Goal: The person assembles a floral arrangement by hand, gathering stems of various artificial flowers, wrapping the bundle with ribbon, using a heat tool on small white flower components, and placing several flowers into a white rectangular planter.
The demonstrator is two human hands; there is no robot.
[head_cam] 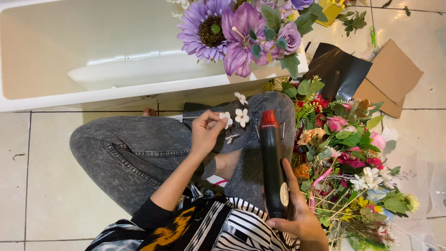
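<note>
I sit cross-legged on a tiled floor in grey jeans. My left hand [206, 132] pinches a small white artificial flower sprig [234, 117] above my knee; several little white blossoms fan out from my fingers. My right hand [299, 218] grips a black glue gun [273, 165] with a red nozzle end, pointed away from me toward the sprig, its tip a short way right of the blossoms. The gun lies along my right leg.
A big bouquet of purple artificial flowers [246, 32] stands ahead by a white tub [93, 60]. A heap of mixed pink, red and white flowers [346, 153] lies at my right. Black sheet [339, 67], brown cardboard [392, 76] and a yellow object [331, 10] lie beyond.
</note>
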